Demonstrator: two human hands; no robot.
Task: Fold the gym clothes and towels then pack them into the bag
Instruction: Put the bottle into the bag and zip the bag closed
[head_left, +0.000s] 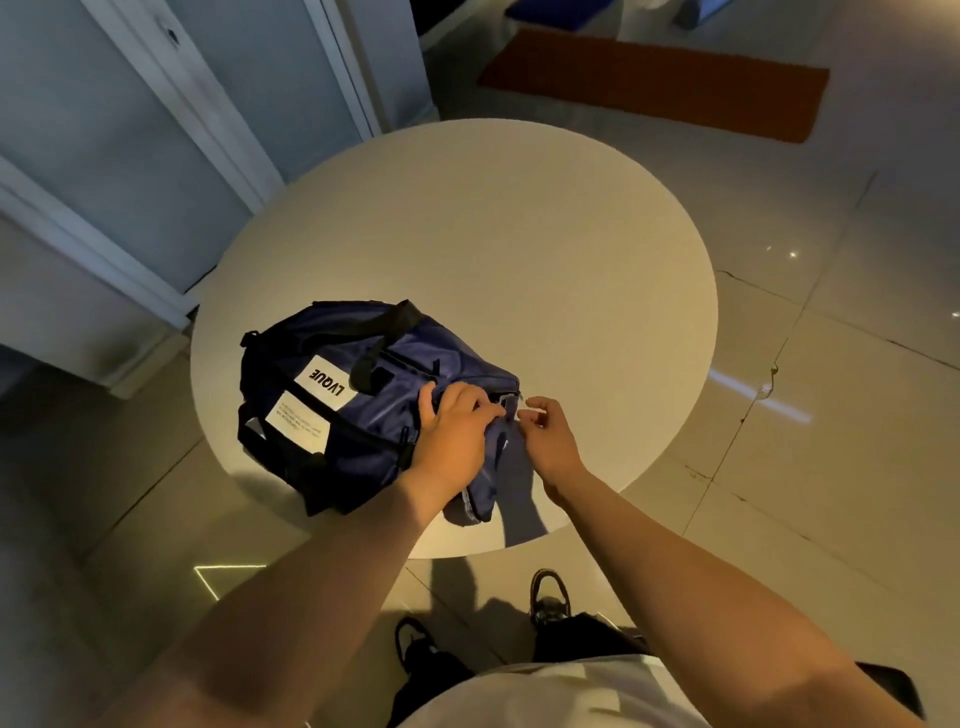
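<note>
A navy duffel bag (358, 410) with black straps and white labels lies on the near left part of a round white table (519, 249). My left hand (457, 431) grips the bag's fabric at its right end, fingers curled over the top. My right hand (545, 431) is just right of that end, thumb and fingers pinching a small pull (519, 402) at the bag's zipper corner. No loose clothes or towels show on the table; what is inside the bag is hidden.
A white cabinet (130, 182) stands left of the table. An orange mat (654, 83) lies on the tiled floor beyond it. My shoes (548, 597) are on the floor below the table's near edge.
</note>
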